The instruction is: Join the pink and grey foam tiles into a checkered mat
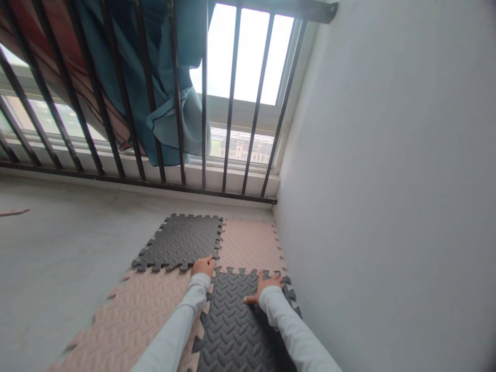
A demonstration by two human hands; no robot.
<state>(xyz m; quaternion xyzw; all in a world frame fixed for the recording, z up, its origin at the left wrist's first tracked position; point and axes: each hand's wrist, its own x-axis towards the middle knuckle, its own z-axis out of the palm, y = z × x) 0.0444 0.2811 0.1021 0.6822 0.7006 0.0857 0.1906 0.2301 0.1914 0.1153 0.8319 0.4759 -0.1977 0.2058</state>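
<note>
Left hand [203, 266], fingers curled together, presses the near grey tile's [232, 330] far left corner; right hand [265, 287] lies spread flat at its far edge by the wall [387, 181]; pressing evenly along the teeth should seat them in the pink tile [250, 245].

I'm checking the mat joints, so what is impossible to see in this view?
Head view: the left hand covers the joint beneath it.
Head view: the right hand hides part of the near grey mat's far seam.
Head view: the bottom edge cuts off the near grey mat and the near pink mat.
</note>
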